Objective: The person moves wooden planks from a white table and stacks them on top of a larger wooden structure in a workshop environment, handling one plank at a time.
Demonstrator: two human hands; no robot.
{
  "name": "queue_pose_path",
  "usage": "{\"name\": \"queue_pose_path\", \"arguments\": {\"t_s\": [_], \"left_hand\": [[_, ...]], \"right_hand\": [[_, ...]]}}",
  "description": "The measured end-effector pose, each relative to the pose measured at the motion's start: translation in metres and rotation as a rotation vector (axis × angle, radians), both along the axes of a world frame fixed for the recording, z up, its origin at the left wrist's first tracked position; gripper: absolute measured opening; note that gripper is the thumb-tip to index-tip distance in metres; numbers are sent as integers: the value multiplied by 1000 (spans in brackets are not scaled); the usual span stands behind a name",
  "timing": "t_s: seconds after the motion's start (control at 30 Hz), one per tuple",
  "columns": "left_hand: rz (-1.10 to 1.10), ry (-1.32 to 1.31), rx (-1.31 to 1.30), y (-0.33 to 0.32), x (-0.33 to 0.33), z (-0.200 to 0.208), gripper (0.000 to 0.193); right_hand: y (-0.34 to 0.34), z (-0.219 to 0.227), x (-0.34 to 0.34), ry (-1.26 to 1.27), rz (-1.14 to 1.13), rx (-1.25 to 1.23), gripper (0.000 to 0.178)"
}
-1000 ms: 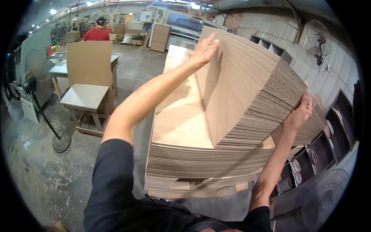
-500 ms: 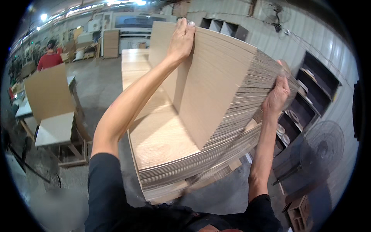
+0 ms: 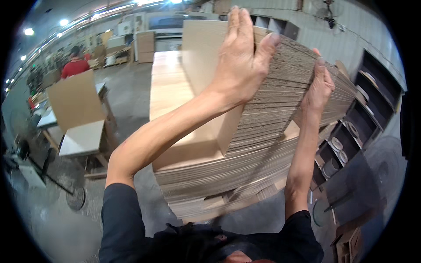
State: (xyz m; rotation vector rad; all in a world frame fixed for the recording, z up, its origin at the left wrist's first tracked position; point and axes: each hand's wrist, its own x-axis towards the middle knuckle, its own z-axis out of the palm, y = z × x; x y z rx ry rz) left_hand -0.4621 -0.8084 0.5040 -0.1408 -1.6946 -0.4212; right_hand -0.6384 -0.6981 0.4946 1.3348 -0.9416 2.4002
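Thick wooden boards (image 3: pixel 272 83) stand on edge in a tight bundle, their layered, rough edges toward me. My left hand (image 3: pixel 243 57) lies along the pale face of the leftmost board at its upper near corner. Its fingers reach over the top and the thumb rests across the edges. My right hand (image 3: pixel 318 90) grips the right part of the bundle, thumb up and fingers partly hidden behind the boards. Beneath the bundle lies a flat stack of similar boards (image 3: pixel 188 163) with a smooth light-wood top, resting on pallet-like wooden pieces (image 3: pixel 215 202).
To the left, a tall brown panel (image 3: pixel 72 101) stands behind a small white-topped table (image 3: pixel 82 139). A person in red (image 3: pixel 75 65) is farther back. Dark shelves (image 3: pixel 370 105) with round items line the right wall, near a standing fan (image 3: pixel 381 171).
My left hand has moved right and nearer, onto the near corner and edges of the bundle. My right hand keeps its hold. The whole view has swung slightly left.
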Motion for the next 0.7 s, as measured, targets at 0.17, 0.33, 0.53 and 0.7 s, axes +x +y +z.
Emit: {"name": "queue_pose_path", "arguments": {"t_s": [0.17,0.33,0.53,0.7], "left_hand": [[57,4,91,14,-8,-6,78],[95,18,85,24,1,-30,73],[469,-54,273,82,21,-141,71],[540,-137,629,192,91,-238,49]], "right_hand": [[7,-4,-1,-1,8,-5,38],[2,-34,10,59,-208,76,40],[43,-147,64,328,44,-114,32],[101,-315,127,224,614,855,37]]}}
